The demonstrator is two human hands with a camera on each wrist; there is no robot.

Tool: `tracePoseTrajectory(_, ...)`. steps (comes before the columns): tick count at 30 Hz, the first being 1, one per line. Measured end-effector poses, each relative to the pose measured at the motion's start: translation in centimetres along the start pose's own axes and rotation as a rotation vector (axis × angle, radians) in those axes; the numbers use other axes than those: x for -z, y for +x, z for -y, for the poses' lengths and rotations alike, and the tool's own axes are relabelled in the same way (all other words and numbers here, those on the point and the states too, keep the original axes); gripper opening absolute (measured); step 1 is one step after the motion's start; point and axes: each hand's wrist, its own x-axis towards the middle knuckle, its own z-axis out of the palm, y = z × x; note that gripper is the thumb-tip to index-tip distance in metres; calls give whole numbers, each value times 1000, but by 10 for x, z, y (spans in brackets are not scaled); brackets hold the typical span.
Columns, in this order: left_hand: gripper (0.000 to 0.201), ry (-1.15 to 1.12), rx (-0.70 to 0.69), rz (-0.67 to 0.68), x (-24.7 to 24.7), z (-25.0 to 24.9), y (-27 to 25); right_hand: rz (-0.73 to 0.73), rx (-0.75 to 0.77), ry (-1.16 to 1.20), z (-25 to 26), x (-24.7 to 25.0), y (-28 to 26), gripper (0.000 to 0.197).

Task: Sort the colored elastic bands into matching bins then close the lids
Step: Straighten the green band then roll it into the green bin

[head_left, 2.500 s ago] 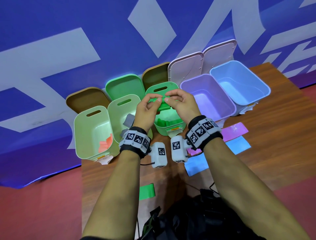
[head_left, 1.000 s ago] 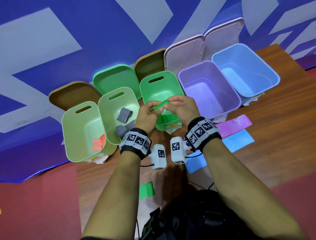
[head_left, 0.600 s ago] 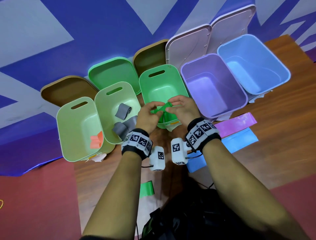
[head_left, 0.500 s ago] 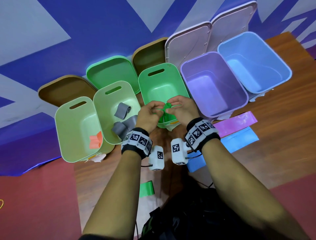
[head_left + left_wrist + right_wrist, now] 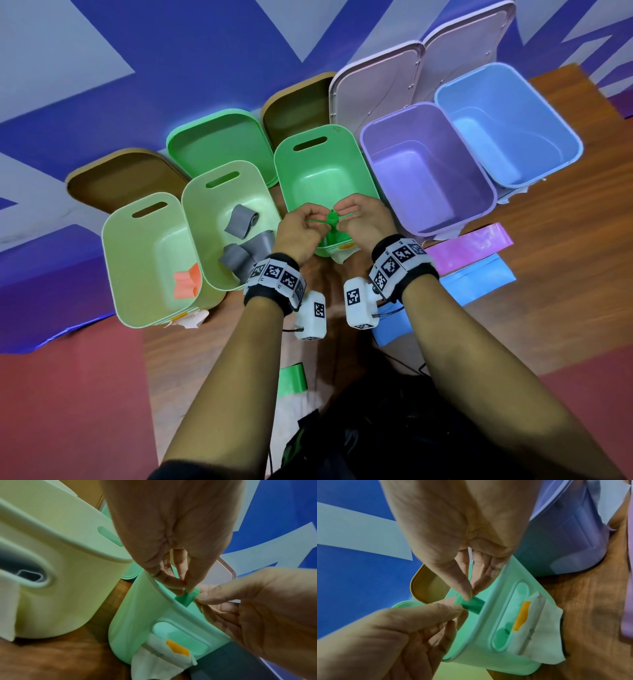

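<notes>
I pinch the green band (image 5: 331, 219) with my left hand (image 5: 301, 229) and right hand (image 5: 363, 222), both grips closed on it, over the green bin (image 5: 361, 161) near the bench's back edge. I should roll it tight, then drop it straight in.

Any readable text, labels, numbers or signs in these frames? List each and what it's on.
No readable text anywhere.
Wristband squares: black-and-white coded markers, no letters.
White tag with orange strip on the green bin: print too blurred to read.
Blue backdrop: large pale shapes, cropped, not legible as letters.
</notes>
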Motion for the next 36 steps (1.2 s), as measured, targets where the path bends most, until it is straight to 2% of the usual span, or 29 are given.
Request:
tracePoseTrajectory(9,20,-39,-24,-81,9,-7,-20,-10,77,-46,7,-1,-19,19)
tracePoseTrajectory(14,16,-9,-24,-125,25,-5,-42,48,120,-80,21,-14,-40,16)
tracePoseTrajectory(18,25,25,42,-193,43,15,-70,127,155,-180,24,-39,-60,20)
tracePoseTrajectory(22,18,12,116,-206,58,47,-101,233,168,-263,12,-69,-78,19)
tracePoseTrajectory(25,24,16,145,-240,66,67,-122,285,140,-295,0,-88,-90,18)
tracePoseTrajectory(30,17,66,240,-212,70,103,-149,321,92,-340,-30,-118,-110,19)
tracePoseTrajectory(36,22,60,295,-105,59,130,-175,358,13,-339,-59,-130,-125,18)
